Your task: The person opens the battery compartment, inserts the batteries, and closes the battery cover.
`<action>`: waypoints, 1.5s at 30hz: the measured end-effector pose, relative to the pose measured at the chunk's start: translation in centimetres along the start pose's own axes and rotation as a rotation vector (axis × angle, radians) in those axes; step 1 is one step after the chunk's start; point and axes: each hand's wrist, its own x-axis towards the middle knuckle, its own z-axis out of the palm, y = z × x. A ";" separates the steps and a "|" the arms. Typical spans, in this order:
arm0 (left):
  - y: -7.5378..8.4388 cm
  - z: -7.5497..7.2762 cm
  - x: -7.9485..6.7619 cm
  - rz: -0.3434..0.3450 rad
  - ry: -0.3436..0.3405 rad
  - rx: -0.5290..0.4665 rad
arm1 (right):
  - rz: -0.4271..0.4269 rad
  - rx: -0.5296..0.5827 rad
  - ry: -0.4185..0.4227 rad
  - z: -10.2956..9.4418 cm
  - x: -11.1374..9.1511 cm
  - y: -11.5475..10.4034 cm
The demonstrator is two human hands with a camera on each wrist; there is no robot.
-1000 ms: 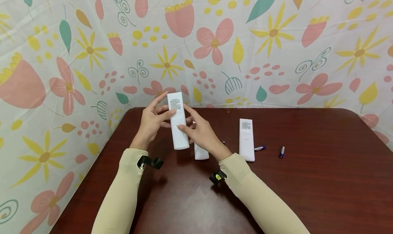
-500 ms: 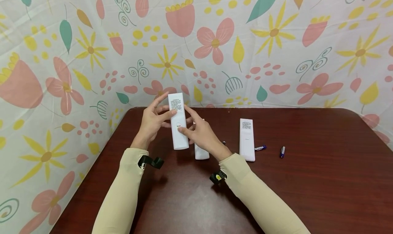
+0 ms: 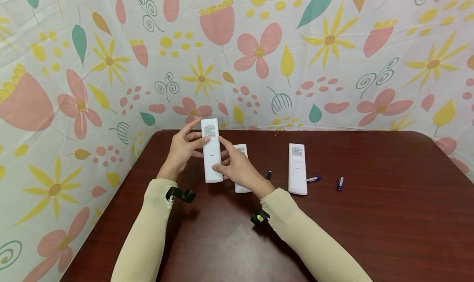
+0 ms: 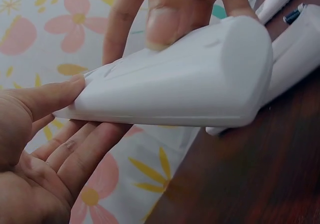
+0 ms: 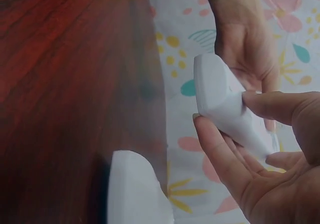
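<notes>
A white remote control (image 3: 211, 162) is held up over the table, its back with a printed label and battery cover facing the head camera. My left hand (image 3: 180, 150) grips the upper part, thumb on the back and fingers around the far side. Near the lower end, my right hand (image 3: 238, 167) pinches it with thumb on the cover and fingers behind. In the left wrist view the remote (image 4: 170, 89) shows its rounded end, both hands on it. The right wrist view has the right hand (image 5: 280, 179) with fingers along the remote's edge (image 5: 212, 84).
A second white remote (image 3: 242, 188) lies behind the right hand, partly hidden. Further right is a third remote (image 3: 297, 175), back up, with a blue-and-silver battery (image 3: 314, 179) beside it and another battery (image 3: 340, 183) beyond. A dark small cylinder (image 3: 268, 175) shows past the right wrist.
The held remote has dropped slightly. My right hand has shifted down and left, its thumb now lower on the cover. More of the second remote and the dark cylinder show.
</notes>
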 end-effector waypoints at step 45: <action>-3.4 -2.0 0.4 -0.244 -0.134 0.171 | 0.193 -0.112 -0.070 2.9 0.3 1.5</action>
